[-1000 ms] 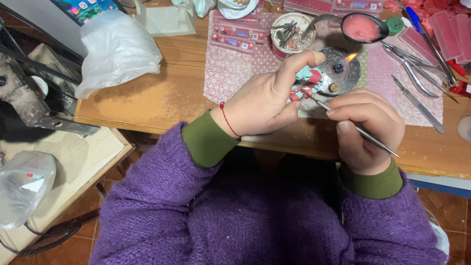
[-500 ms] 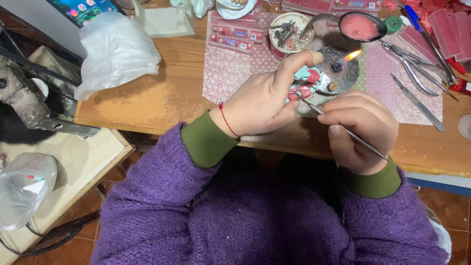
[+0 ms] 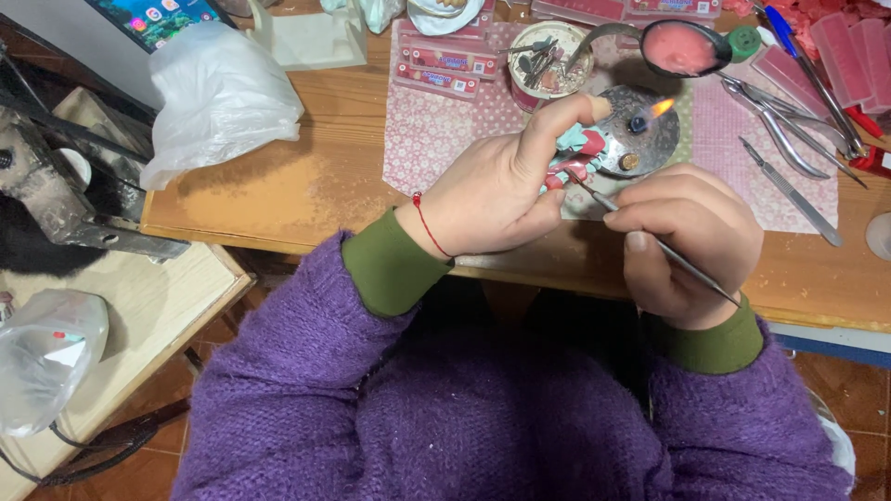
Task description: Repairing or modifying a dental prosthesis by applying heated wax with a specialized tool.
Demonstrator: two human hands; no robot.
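So the wooden table (image 3: 278,199) takes up most of the view, with a pink patterned mat (image 3: 436,139) just beyond the grip. The left hand (image 3: 497,190) is clenched around a small pink-and-teal model (image 3: 574,158), forefinger arched over its top. The right hand (image 3: 682,241) pinches a thin metal tool (image 3: 650,239) like a pen, tip touching the model on its near side. Compared with a second ago, both hands sit a touch lower and closer to the table edge, and the tool tip has slid in under the left forefinger, so it looks like the carving has moved to a new spot. Just past the model a little burner (image 3: 640,139) is lit, with a spoon of pink wax (image 3: 682,46) beyond it.
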